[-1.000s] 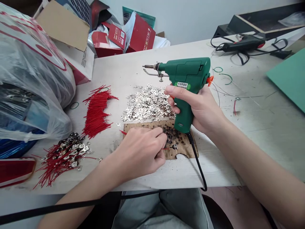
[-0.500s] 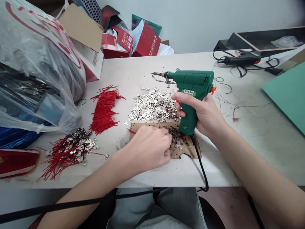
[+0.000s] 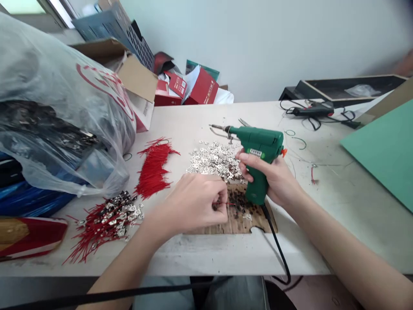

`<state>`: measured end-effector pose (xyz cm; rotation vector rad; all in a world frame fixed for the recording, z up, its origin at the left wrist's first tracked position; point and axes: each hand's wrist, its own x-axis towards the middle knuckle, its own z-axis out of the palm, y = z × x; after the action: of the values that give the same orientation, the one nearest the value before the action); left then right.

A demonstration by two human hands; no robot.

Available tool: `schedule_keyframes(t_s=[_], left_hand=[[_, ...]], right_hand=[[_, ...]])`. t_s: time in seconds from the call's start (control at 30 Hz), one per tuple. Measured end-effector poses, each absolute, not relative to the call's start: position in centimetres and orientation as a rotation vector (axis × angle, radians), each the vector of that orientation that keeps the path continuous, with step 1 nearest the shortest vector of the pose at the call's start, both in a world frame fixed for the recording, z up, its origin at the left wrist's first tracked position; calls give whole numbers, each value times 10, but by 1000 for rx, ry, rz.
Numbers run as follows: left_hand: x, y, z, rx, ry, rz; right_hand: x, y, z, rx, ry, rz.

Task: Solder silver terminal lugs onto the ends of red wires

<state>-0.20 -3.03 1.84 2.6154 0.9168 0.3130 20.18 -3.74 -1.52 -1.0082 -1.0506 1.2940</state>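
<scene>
- The right hand point(image 3: 274, 181) wraps its fingers closed around the grip of a green plastic pistol-shaped soldering gun point(image 3: 258, 148), the forefinger laid across the front of the grip.
- The gun stands upright above the table, its thin metal tip pointing left and away from the person, with a small wire prong beneath the tip.
- A white label with dark print sits on the gun's side, an orange tab shows at its back, and a black power cord point(image 3: 277, 249) runs from the base of the grip over the table edge.
- The left hand point(image 3: 193, 202) rests on a scorched brown cardboard pad point(image 3: 251, 221), thumb and fingertips pressed together, pinching a short thin red wire point(image 3: 227, 203).
- The pad is speckled with dark burn marks; the gun's grip hovers just above its far edge.
- Just beyond the pad lies a heap of small silver metal tabs point(image 3: 213, 159).
- Left of the heap lies a bundle of loose red wires point(image 3: 155, 168); nearer the person lies a pile of red wires with metal tabs attached point(image 3: 106, 219).
- A large clear plastic bag point(image 3: 58, 125) fills the left side of the pale table point(image 3: 338, 202).
</scene>
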Motion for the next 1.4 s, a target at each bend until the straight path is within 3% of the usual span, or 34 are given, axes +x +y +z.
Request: schedule_keyframes(t_s=[0.33, 0.53, 0.8, 1.4], left_hand=[[-29, -15, 33, 2522, 1077, 764], [-18, -17, 22, 2550, 1060, 782], [-9, -21, 12, 2580, 978, 868], [-5, -25, 12, 2584, 977, 839]], right_hand=[[189, -63, -12, -1152, -1203, 1467], [186, -66, -7, -1394, -1340, 1275], [182, -66, -4, -1445, -1225, 1269], [175, -64, 4, -1276, -1062, 1298]])
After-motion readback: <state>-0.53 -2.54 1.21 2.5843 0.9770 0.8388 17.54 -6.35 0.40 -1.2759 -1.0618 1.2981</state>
